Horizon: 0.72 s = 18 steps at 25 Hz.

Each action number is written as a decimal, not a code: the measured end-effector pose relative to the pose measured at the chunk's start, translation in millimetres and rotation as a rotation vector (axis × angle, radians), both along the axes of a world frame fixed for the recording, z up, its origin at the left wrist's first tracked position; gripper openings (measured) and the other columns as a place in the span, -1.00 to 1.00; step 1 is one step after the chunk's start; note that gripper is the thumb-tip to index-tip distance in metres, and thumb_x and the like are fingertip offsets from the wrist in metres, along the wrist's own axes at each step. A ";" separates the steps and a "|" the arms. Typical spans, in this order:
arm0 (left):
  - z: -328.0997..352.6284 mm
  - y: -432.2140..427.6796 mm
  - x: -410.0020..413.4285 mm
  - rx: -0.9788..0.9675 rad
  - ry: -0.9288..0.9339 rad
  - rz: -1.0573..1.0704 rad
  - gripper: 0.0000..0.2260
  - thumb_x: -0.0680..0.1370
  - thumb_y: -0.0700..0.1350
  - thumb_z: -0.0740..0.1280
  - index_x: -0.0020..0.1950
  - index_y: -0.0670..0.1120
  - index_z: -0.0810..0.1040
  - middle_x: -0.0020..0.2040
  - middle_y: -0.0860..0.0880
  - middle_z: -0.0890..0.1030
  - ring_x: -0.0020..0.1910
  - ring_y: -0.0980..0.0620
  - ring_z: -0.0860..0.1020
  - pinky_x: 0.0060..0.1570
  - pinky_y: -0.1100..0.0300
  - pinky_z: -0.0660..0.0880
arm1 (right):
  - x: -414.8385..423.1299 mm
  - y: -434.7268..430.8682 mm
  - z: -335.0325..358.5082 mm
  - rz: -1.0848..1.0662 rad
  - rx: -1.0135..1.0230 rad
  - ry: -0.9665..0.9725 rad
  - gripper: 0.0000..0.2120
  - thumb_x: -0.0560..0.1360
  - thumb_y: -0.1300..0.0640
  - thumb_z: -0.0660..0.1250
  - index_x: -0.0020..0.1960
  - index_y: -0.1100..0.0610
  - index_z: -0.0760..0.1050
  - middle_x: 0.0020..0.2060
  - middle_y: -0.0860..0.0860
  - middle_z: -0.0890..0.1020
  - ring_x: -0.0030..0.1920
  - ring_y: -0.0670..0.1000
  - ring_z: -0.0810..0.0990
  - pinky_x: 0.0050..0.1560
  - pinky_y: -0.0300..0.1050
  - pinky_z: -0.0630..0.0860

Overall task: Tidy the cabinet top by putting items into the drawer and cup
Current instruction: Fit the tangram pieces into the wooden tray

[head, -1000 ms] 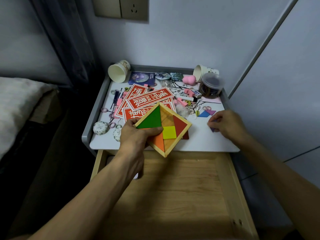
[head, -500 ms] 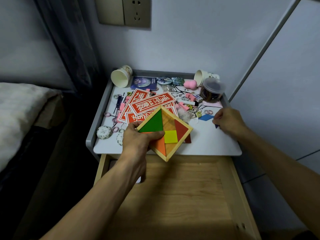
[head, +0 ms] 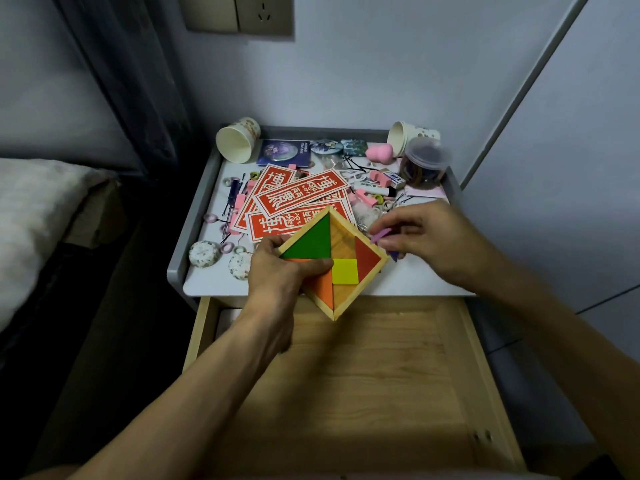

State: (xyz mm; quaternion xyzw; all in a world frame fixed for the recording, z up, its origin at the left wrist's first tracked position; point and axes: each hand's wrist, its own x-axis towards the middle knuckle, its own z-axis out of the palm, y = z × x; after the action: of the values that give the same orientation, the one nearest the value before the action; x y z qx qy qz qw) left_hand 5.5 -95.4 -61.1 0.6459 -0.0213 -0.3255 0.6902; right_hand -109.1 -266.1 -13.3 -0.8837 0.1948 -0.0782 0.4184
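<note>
Head view | my left grip [head: 277,268] clasps the square wooden puzzle tray of coloured tiles [head: 341,247] over the front edge of the white bench [head: 415,282], above the open wooden drawer [head: 363,375] | right grip [head: 426,237] pinches a flat purple tile [head: 381,233] just right of the tray, beside its bare gaps.

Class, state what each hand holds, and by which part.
The left hand grips the wooden tangram tray at its left corner, thumb on top. The right hand pinches a purple piece by its edge.
</note>
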 end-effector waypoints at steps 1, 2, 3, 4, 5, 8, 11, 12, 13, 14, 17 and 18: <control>-0.4 -0.8 -2.4 0.006 -0.009 -0.010 -0.51 0.34 -0.38 0.53 0.17 -0.10 0.45 0.00 -0.04 0.64 -0.06 -0.01 0.63 -0.13 0.09 0.59 | 2.5 5.3 -1.2 0.032 -0.014 0.004 -0.83 0.50 0.28 0.39 -0.01 0.04 0.64 -0.15 -0.15 0.65 -0.12 -0.24 0.61 -0.17 -0.34 0.56; -1.3 -1.8 -4.2 0.011 -0.019 -0.018 -0.52 0.33 -0.40 0.52 0.14 -0.10 0.45 0.00 -0.05 0.64 -0.07 -0.02 0.63 -0.17 0.12 0.57 | 4.4 8.4 -3.8 0.047 -0.029 0.012 -0.84 0.50 0.27 0.39 -0.06 0.02 0.64 -0.18 -0.14 0.65 -0.16 -0.24 0.60 -0.20 -0.36 0.54; -3.0 -2.9 -5.4 0.019 -0.031 -0.026 -0.53 0.32 -0.41 0.53 0.11 -0.11 0.45 0.00 -0.07 0.64 -0.06 -0.04 0.62 -0.19 0.12 0.56 | 5.8 9.9 -6.9 0.049 -0.038 0.025 -0.86 0.50 0.26 0.40 -0.09 0.02 0.63 -0.23 -0.09 0.65 -0.24 -0.22 0.58 -0.25 -0.36 0.51; -4.5 -3.8 -6.2 0.032 -0.043 -0.038 -0.52 0.30 -0.41 0.53 0.10 -0.12 0.45 0.01 -0.09 0.63 -0.05 -0.06 0.62 -0.20 0.12 0.56 | 6.9 10.7 -9.3 0.042 -0.041 0.044 -0.88 0.50 0.25 0.40 -0.10 0.04 0.63 -0.27 -0.05 0.65 -0.33 -0.18 0.55 -0.31 -0.34 0.48; -5.7 -4.8 -6.5 0.046 -0.054 -0.055 -0.51 0.29 -0.41 0.54 0.10 -0.12 0.45 0.02 -0.10 0.63 -0.03 -0.08 0.62 -0.20 0.12 0.55 | 7.8 11.6 -11.0 0.030 -0.043 0.071 -0.92 0.50 0.23 0.41 -0.11 0.07 0.63 -0.31 -0.04 0.63 -0.39 -0.17 0.53 -0.36 -0.33 0.45; -9.3 -7.7 -7.8 0.070 -0.078 -0.112 -0.51 0.27 -0.39 0.56 0.08 -0.10 0.45 0.04 -0.12 0.64 0.00 -0.11 0.63 -0.13 0.05 0.58 | 11.1 13.2 -15.7 -0.015 -0.066 0.129 -0.96 0.46 0.22 0.46 -0.15 0.11 0.63 -0.37 -0.11 0.58 -0.48 -0.28 0.51 -0.47 -0.41 0.38; -8.7 -8.6 -10.3 0.082 -0.090 -0.152 -0.48 0.28 -0.38 0.57 0.14 -0.13 0.46 0.06 -0.12 0.63 0.03 -0.10 0.63 -0.01 -0.02 0.60 | 13.3 16.4 -18.1 -0.048 -0.098 0.162 -0.91 0.41 0.18 0.51 -0.19 0.07 0.61 -0.38 -0.12 0.58 -0.50 -0.32 0.51 -0.50 -0.45 0.38; -8.1 -8.1 -10.5 0.080 -0.087 -0.156 -0.47 0.29 -0.38 0.56 0.17 -0.14 0.45 0.07 -0.12 0.63 0.03 -0.10 0.62 -0.01 -0.01 0.60 | 13.8 16.9 -18.6 -0.058 -0.093 0.171 -0.89 0.40 0.17 0.52 -0.20 0.06 0.59 -0.37 -0.08 0.60 -0.52 -0.29 0.52 -0.50 -0.44 0.38; -7.7 -7.8 -10.6 0.072 -0.076 -0.159 -0.46 0.29 -0.39 0.55 0.19 -0.16 0.45 0.07 -0.13 0.63 0.03 -0.10 0.62 -0.04 0.01 0.60 | 13.8 16.8 -19.0 -0.071 -0.084 0.174 -0.88 0.40 0.17 0.53 -0.20 0.06 0.58 -0.36 -0.05 0.62 -0.52 -0.26 0.53 -0.50 -0.41 0.40; -7.4 -7.8 -10.7 0.061 -0.061 -0.162 -0.46 0.30 -0.40 0.54 0.20 -0.17 0.44 0.07 -0.13 0.63 0.02 -0.10 0.62 -0.09 0.04 0.60 | 13.0 15.8 -19.5 -0.085 -0.077 0.166 -0.87 0.39 0.16 0.54 -0.18 0.06 0.58 -0.35 -0.02 0.63 -0.50 -0.23 0.55 -0.49 -0.38 0.43; -6.8 -6.7 -10.1 0.053 -0.040 -0.169 -0.48 0.31 -0.40 0.53 0.19 -0.18 0.44 0.05 -0.13 0.64 -0.01 -0.08 0.63 -0.23 0.14 0.55 | 11.5 12.8 -21.4 -0.092 -0.094 0.126 -0.86 0.36 0.15 0.56 -0.14 0.07 0.61 -0.32 -0.01 0.63 -0.42 -0.16 0.56 -0.43 -0.33 0.45; -7.0 -6.7 -9.8 0.055 -0.036 -0.170 -0.48 0.31 -0.40 0.54 0.19 -0.17 0.44 0.05 -0.13 0.64 0.00 -0.08 0.63 -0.23 0.15 0.54 | 11.3 13.4 -22.7 -0.081 -0.109 0.127 -0.86 0.36 0.14 0.56 -0.15 0.05 0.61 -0.32 -0.03 0.62 -0.41 -0.17 0.55 -0.42 -0.34 0.43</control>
State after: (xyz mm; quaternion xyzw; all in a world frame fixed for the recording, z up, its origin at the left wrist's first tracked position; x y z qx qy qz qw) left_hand -4.3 -102.1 -68.1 0.6660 -0.0795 -0.3717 0.6418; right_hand -97.8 -252.7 -36.0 -0.8997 0.2520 -0.0494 0.3529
